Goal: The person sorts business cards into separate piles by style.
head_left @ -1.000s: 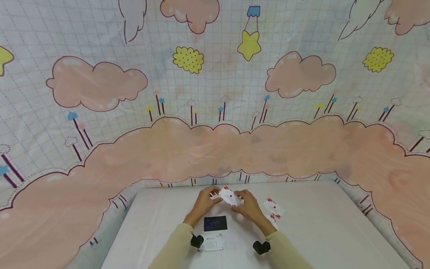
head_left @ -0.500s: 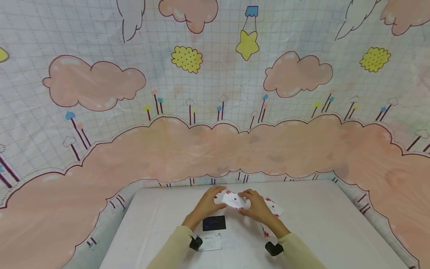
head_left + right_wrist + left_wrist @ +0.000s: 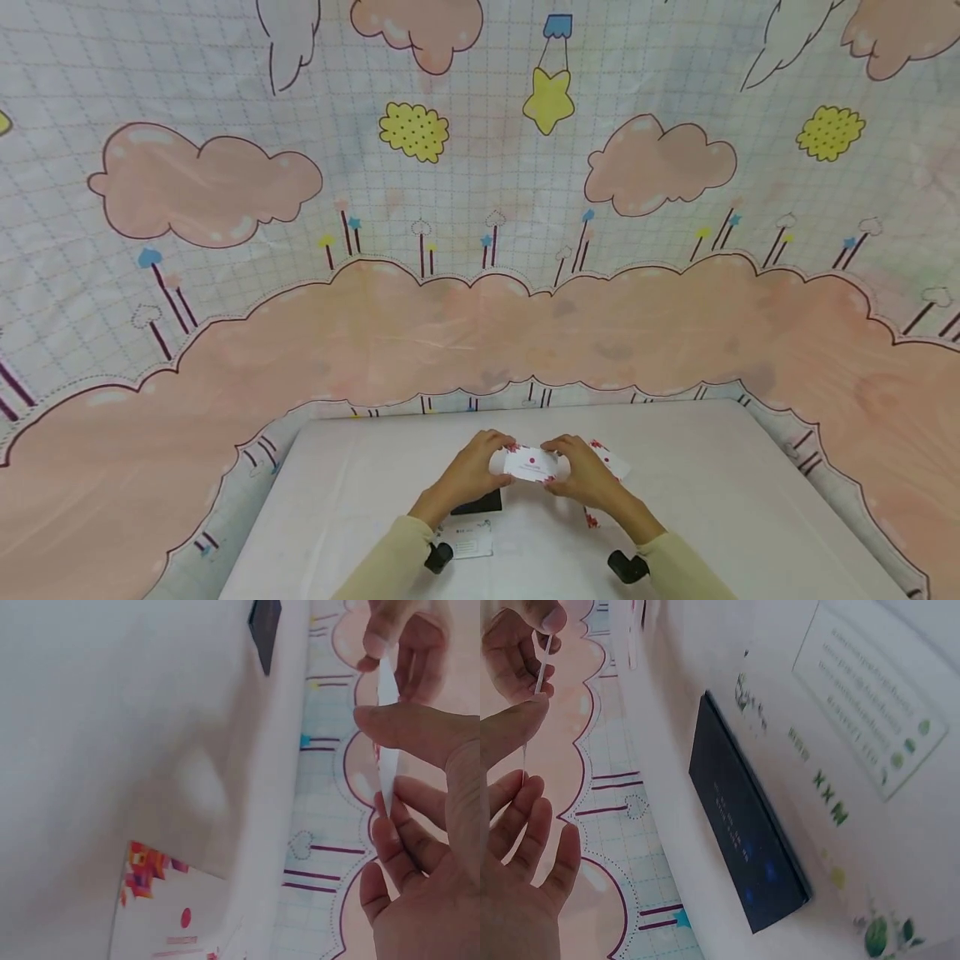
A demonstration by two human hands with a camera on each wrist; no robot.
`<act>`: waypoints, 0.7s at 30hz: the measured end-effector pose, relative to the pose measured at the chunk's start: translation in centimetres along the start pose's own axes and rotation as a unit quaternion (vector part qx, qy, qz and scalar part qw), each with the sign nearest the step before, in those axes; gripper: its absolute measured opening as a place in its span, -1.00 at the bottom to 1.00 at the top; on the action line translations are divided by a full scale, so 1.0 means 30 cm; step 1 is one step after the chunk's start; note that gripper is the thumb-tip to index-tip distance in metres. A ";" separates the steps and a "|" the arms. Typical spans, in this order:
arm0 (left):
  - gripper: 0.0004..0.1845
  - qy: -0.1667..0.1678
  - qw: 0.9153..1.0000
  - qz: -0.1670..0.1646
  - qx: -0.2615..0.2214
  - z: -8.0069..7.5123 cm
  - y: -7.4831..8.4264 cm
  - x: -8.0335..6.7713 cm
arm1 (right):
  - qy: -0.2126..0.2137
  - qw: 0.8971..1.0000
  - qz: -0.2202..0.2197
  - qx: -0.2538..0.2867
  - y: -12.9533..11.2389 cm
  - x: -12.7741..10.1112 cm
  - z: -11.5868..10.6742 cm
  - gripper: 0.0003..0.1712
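Note:
A white business card (image 3: 531, 463) with red corner patterns and a red dot is held up above the table, face toward the head camera. My left hand (image 3: 476, 467) pinches its left end between thumb and fingers. At the opposite end, my right hand (image 3: 588, 475) pinches it the same way. Both wrist views show the card (image 3: 387, 761) nearly edge-on and thin. Below my left hand lies a dark blue-black stack of cards (image 3: 742, 817), partly hidden by that hand in the head view. Nearer the body is a white card with green leaves (image 3: 474, 539).
Two more red-patterned white card piles lie to the right: one farther back (image 3: 613, 462), another (image 3: 591, 518) mostly hidden under my right forearm. A white cloth covers the table (image 3: 360, 500). Behind it hangs a cartoon-cloud backdrop (image 3: 450, 333).
The held card has moved slightly right and down and turned from slanted to nearly level. Both hands have moved with it; the left now covers part of the dark stack.

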State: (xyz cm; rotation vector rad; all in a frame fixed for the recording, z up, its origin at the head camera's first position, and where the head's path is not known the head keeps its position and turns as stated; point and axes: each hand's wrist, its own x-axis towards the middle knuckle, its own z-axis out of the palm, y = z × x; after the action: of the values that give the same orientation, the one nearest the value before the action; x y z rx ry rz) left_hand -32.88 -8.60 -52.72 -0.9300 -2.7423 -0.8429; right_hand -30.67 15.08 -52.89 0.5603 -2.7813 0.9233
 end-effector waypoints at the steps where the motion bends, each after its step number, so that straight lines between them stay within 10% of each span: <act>1: -0.41 0.002 1.000 -0.003 -0.002 0.005 0.005 -0.006 | 0.000 1.000 0.007 0.004 0.002 -0.007 0.001 -0.36; 21: -0.44 0.005 0.996 -0.008 0.094 0.078 0.069 -0.121 | 0.004 0.999 -0.025 -0.040 0.058 -0.119 0.034 -0.45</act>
State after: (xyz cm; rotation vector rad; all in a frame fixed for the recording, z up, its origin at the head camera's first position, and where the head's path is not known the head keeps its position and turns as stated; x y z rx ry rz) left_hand -28.59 -7.87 -54.74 -0.8659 -2.7654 -0.5758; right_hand -28.12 16.81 -55.58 0.6094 -2.7688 0.7995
